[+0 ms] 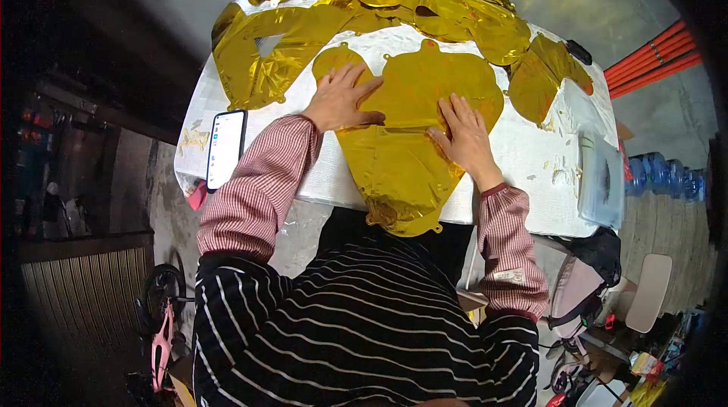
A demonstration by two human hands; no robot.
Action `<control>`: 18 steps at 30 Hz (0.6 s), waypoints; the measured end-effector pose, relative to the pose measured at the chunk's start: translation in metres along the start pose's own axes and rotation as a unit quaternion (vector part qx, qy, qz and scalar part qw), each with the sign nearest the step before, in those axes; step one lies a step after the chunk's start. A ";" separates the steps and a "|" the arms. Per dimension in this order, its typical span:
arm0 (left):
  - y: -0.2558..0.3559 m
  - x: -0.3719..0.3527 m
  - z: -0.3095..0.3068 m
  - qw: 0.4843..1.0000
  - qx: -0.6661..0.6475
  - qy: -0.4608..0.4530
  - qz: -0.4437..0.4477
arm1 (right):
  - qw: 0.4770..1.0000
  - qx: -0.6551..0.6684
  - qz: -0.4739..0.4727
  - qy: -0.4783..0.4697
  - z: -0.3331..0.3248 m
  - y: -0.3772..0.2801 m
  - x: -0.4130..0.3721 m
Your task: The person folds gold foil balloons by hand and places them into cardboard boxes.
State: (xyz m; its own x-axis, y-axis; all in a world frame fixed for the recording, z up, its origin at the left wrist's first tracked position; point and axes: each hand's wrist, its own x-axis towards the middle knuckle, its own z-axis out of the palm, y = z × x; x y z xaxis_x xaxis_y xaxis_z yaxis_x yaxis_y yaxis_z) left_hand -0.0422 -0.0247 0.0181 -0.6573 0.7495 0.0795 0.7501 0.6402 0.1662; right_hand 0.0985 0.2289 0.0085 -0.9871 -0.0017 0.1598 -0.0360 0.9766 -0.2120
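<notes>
A flat gold foil balloon (394, 168) lies on the white-covered table, its narrow lower end reaching over the front edge. It has rounded lobes at the top and small tabs along its rim. My left hand (341, 102) rests on its upper left part, fingers spread. On its right side my right hand (464, 134) lies with fingers stretched out flat. A crease runs across the foil between the two hands. Another gold foil balloon (284, 47) with a triangular gap lies to the upper left. More crumpled gold foil balloons (432, 12) are heaped along the far edge.
A phone (226, 150) with a lit screen lies at the table's left edge. Clear plastic sleeves (600, 179) sit at the right edge, and a small black object (578, 51) at the far right corner. A pink bicycle (161, 346) stands on the floor at left.
</notes>
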 end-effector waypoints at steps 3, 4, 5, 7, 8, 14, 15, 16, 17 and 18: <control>0.002 0.000 -0.004 1.000 0.000 -0.009 -0.001 | 1.000 -0.006 0.006 0.001 0.000 0.000 -0.001; 0.003 0.000 -0.006 1.000 0.001 -0.003 0.001 | 1.000 -0.007 0.009 -0.001 -0.001 -0.001 -0.001; 0.004 0.000 -0.005 1.000 -0.003 -0.008 -0.001 | 1.000 -0.010 0.008 0.005 -0.001 -0.001 0.000; 0.003 -0.001 -0.004 1.000 -0.005 -0.011 -0.002 | 1.000 -0.011 0.014 -0.004 -0.001 -0.001 -0.001; 0.003 -0.002 -0.003 1.000 -0.003 -0.008 -0.001 | 1.000 -0.013 0.014 0.000 -0.001 -0.002 -0.001; -0.003 -0.004 0.003 0.997 -0.031 0.072 0.008 | 1.000 -0.003 0.024 -0.004 -0.005 -0.005 -0.004; -0.004 -0.005 0.004 0.995 -0.065 0.077 0.023 | 1.000 0.000 0.024 -0.005 -0.005 -0.005 -0.004; -0.003 -0.005 0.006 0.991 -0.100 0.083 0.037 | 1.000 0.002 0.022 -0.006 -0.005 -0.004 -0.003; 0.003 -0.008 0.003 0.987 -0.125 0.087 0.056 | 1.000 0.000 0.022 -0.004 -0.006 -0.004 -0.003; 0.004 -0.010 0.006 0.987 -0.124 0.089 0.057 | 1.000 0.002 0.020 -0.008 -0.007 -0.004 -0.002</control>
State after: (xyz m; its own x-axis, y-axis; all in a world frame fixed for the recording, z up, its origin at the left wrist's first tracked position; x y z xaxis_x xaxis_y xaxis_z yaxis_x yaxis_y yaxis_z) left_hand -0.0324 -0.0284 0.0117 -0.5890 0.7583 0.2794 0.7931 0.4759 0.3802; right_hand 0.1017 0.2266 0.0153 -0.9903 0.0338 0.1350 0.0031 0.9751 -0.2217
